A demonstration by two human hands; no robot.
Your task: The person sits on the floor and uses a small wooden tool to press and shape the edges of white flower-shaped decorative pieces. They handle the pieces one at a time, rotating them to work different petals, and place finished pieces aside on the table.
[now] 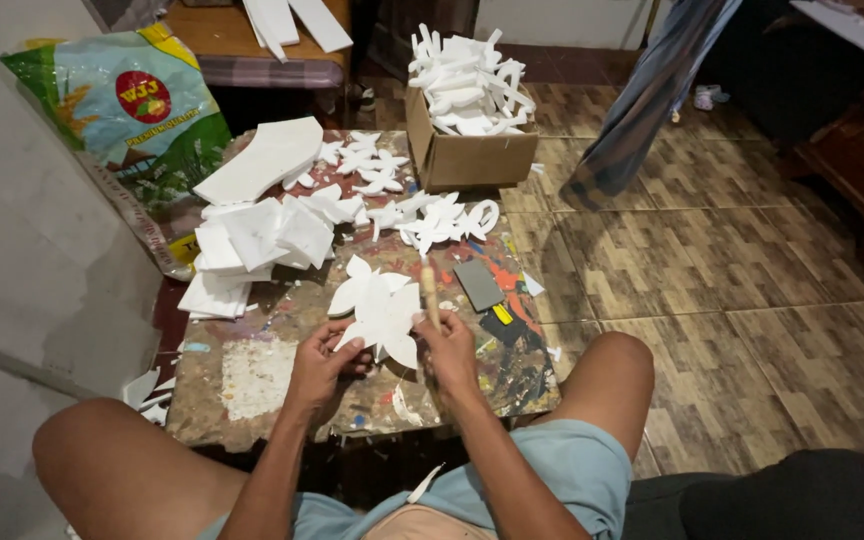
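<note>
A white foam flower cutout [380,312] lies flat on the paint-stained low board [252,375], near its front edge and just ahead of the person's knees. The left hand [320,368] rests on the cutout's near left petal, fingers curled down and pressing it to the board, with the thumb tip on the foam. The right hand [449,352] is at the cutout's right edge, fingers wrapped tight around a slim wooden-handled tool [430,293] that stands almost upright; its lower end meets the foam, though the tip itself is hidden by the hand.

Just right of the cutout lie a grey rectangular block [477,284] and a small yellow-and-black object [500,318]. Behind the cutout, more small white foam shapes [432,220] are scattered. To its left and behind sits a stack of plain foam sheets [252,240]. Farther back and to the right of the cutout, a cardboard box [470,155] stands heaped with finished foam pieces. Well left of the cutout, a printed plastic sack [122,110] leans on the wall.
</note>
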